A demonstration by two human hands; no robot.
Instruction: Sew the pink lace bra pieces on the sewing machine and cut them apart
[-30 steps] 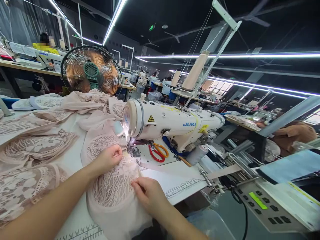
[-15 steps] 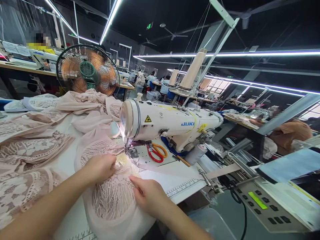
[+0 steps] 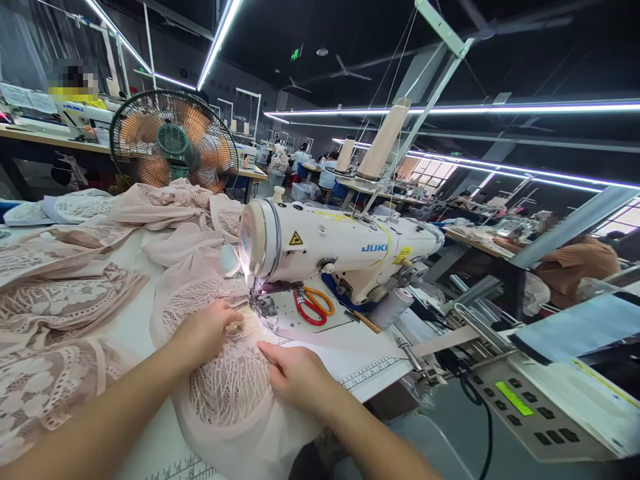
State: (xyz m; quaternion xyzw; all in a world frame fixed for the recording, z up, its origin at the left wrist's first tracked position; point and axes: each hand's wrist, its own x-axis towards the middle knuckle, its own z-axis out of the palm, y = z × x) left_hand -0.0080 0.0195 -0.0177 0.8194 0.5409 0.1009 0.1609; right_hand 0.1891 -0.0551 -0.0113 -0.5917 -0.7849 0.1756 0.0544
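A pale pink lace bra piece (image 3: 227, 393) lies under the needle end of a white sewing machine (image 3: 325, 240). My left hand (image 3: 206, 337) is closed on the lace just left of the needle, its fingertips pressed together on the fabric. To the right and nearer me, my right hand (image 3: 296, 375) pinches the edge of the same piece between thumb and index finger. A cream patch of the fabric shows between both hands, lit by the machine's lamp. The presser foot (image 3: 256, 301) sits at the fabric's far edge; the needle tip is too small to make out.
Red and orange-handled scissors (image 3: 313, 305) lie on the machine bed. More lace pieces (image 3: 65, 293) cover the table's left side. A fan (image 3: 175, 140) stands behind them. A control panel (image 3: 530, 407) and metal tape guide (image 3: 417, 360) are at right. Other people sit at machines beyond.
The patch between my hands has turned and flattened, showing more lace edging. My left fingers have shifted slightly up and right over the fabric; my right hand stays nearly in place.
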